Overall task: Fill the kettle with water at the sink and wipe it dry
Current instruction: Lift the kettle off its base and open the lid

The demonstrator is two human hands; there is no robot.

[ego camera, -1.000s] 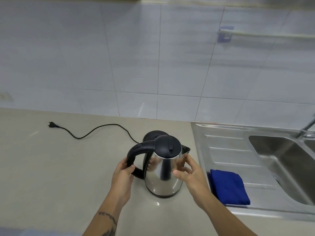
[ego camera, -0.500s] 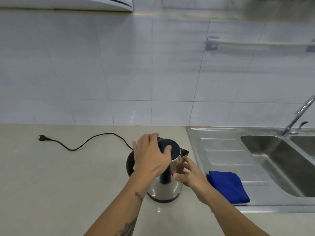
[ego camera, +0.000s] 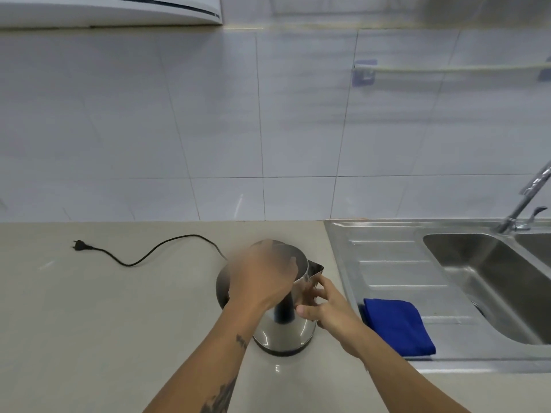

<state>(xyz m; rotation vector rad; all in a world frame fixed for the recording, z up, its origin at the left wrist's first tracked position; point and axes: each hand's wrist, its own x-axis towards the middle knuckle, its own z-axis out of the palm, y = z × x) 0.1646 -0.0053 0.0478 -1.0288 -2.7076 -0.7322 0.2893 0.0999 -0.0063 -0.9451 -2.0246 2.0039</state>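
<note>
A steel kettle (ego camera: 283, 332) with a black handle stands on the beige counter (ego camera: 104, 323), just left of the sink. My left hand (ego camera: 262, 281) lies over the kettle's top, blurred by motion, its fingers curled down around the lid, which it hides. From the right, my right hand (ego camera: 328, 308) holds the kettle's body under the spout, thumb and fingers pinching the steel wall. A folded blue cloth (ego camera: 396, 323) lies on the steel drainboard (ego camera: 387, 257) right beside that hand.
The sink basin (ego camera: 492, 278) sits at the right with a tap (ego camera: 527, 198) behind it. A black power cord (ego camera: 143, 257) with its plug (ego camera: 78, 245) trails left across the counter. Behind runs a tiled wall with a towel rail (ego camera: 447, 68).
My left hand left the handle, came over the lid and now moves on top of it. My right hand stays on the kettle's side. The view tilted upward.
</note>
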